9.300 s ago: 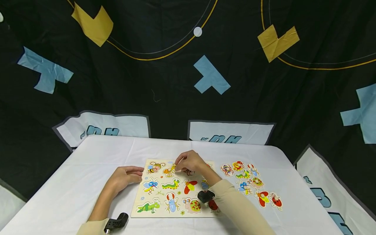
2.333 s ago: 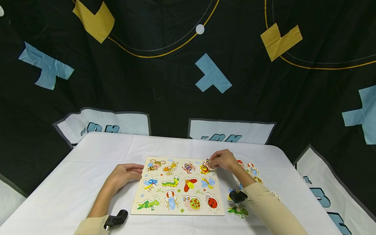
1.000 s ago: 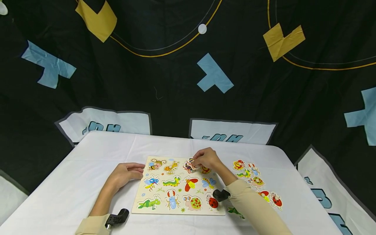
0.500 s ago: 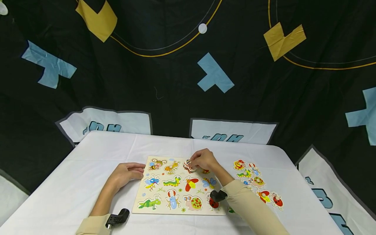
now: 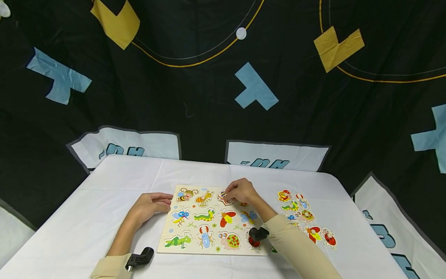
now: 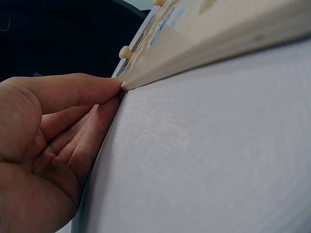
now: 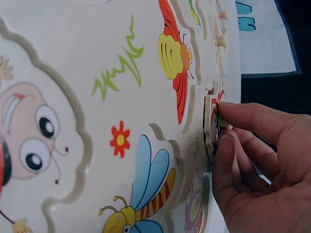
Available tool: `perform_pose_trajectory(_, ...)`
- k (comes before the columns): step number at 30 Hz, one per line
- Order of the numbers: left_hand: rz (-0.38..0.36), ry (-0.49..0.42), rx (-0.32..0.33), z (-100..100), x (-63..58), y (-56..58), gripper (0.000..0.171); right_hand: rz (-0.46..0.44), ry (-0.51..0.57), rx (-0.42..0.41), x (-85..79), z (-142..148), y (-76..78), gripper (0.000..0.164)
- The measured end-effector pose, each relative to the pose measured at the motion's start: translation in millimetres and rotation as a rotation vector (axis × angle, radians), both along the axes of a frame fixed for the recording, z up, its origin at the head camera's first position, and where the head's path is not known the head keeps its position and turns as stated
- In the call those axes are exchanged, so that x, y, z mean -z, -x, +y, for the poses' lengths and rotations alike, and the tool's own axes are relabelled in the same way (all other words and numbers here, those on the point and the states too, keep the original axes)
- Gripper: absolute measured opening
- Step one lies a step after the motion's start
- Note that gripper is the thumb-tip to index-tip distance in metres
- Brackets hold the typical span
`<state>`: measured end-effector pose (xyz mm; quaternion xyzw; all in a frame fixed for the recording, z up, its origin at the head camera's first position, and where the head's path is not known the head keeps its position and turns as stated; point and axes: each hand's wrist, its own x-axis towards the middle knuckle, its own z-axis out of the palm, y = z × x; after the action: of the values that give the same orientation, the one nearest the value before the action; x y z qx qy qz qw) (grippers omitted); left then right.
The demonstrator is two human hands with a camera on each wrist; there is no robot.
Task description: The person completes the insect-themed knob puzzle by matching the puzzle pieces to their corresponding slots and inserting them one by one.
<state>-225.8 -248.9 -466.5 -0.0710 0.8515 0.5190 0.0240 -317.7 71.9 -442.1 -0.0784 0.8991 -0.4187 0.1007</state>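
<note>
My right hand (image 5: 242,192) pinches a spider puzzle piece (image 5: 222,198) over the spider picture in the top row of the wooden insect puzzle board (image 5: 193,250). In the right wrist view, thumb and index finger hold this piece (image 7: 212,127) close over the board, tilted edge-on to the camera. My fingers hide part of it, and the red bug picture to its right is partly covered. At the board's left edge rests my left hand (image 5: 148,208), fingers extended. The left wrist view shows its fingertips (image 6: 114,86) touching the board's edge.
Right of the board lie loose pieces: a ladybug (image 5: 329,237), a red-winged fly (image 5: 313,233), a snail (image 5: 306,216), a stag beetle (image 5: 302,201), a caterpillar (image 5: 290,206) and others. The right sleeve (image 5: 296,244) partly covers some. White cloth (image 5: 122,178) covers the table.
My right hand has carried the spider piece left from the board's top right corner to the spider picture, then lowered it slightly. My left hand has stayed at the left edge.
</note>
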Motion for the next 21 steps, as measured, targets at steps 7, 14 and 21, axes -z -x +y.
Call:
perform_pose_trajectory(7, -0.004, -0.005, 0.001, 0.0, -0.6, -0.5, 0.05, -0.007, -0.012, 0.012, 1.5, -1.6, -0.1, 0.014)
perform_pose_trajectory(14, -0.007, -0.003, 0.001, 0.0, -0.8, -1.0, 0.05, 0.008, -0.016, 0.002, 2.6, -2.5, -0.2, 0.014)
perform_pose_trajectory(21, -0.003, -0.006, -0.001, -0.2, 0.1, -0.8, 0.05, 0.011, -0.014, 0.008, 5.2, -2.5, -1.3, 0.015)
